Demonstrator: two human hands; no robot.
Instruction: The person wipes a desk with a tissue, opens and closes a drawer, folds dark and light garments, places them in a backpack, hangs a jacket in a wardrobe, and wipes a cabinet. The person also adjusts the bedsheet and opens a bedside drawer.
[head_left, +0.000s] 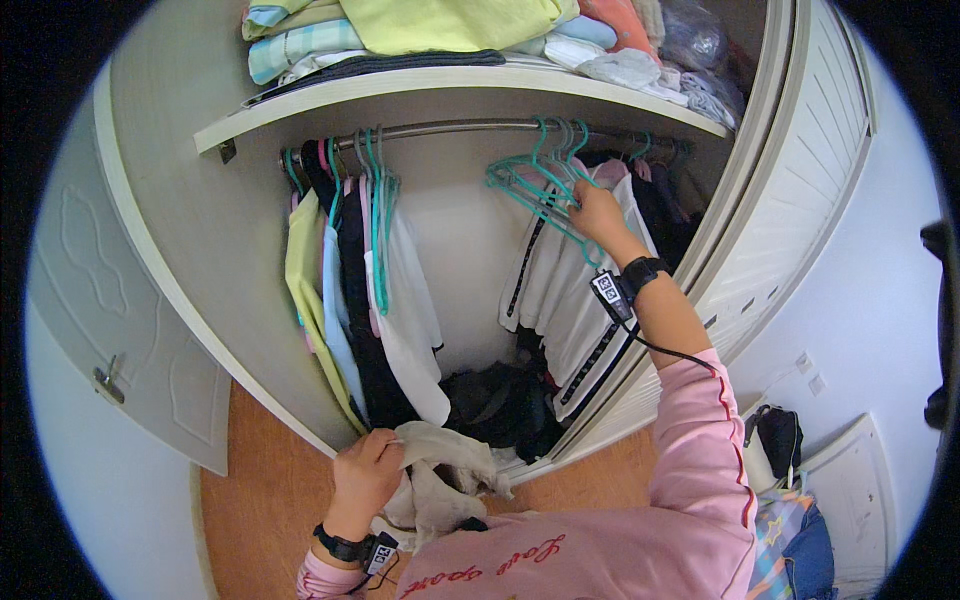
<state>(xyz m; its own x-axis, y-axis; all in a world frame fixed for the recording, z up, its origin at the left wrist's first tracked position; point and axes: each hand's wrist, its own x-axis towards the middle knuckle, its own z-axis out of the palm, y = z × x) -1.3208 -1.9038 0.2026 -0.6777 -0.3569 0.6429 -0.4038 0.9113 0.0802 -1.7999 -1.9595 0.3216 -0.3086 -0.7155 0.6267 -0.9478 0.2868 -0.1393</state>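
My left hand (369, 469), at the lower left, grips the edge of a crumpled off-white garment (442, 499) that hangs before my body. Up at the right end of the metal rod (450, 127), my right hand (592, 214) closes on a bunch of green plastic hangers (525, 184). Several of these hangers carry no clothes. Behind them hang white garments with dark trim (600, 330). On the rod's left part hang a yellow-green garment (307, 247), a light blue one (335, 285), a black one, a white one (409, 322) and more green hangers (384, 247).
Folded clothes (457, 26) lie piled on the shelf (480, 79) above the rod. Dark items (495, 405) fill the wardrobe's bottom. A sliding louvred door (780, 187) borders the right side, and a grey room door (127, 300) stands at left. A black bag (780, 439) is at lower right.
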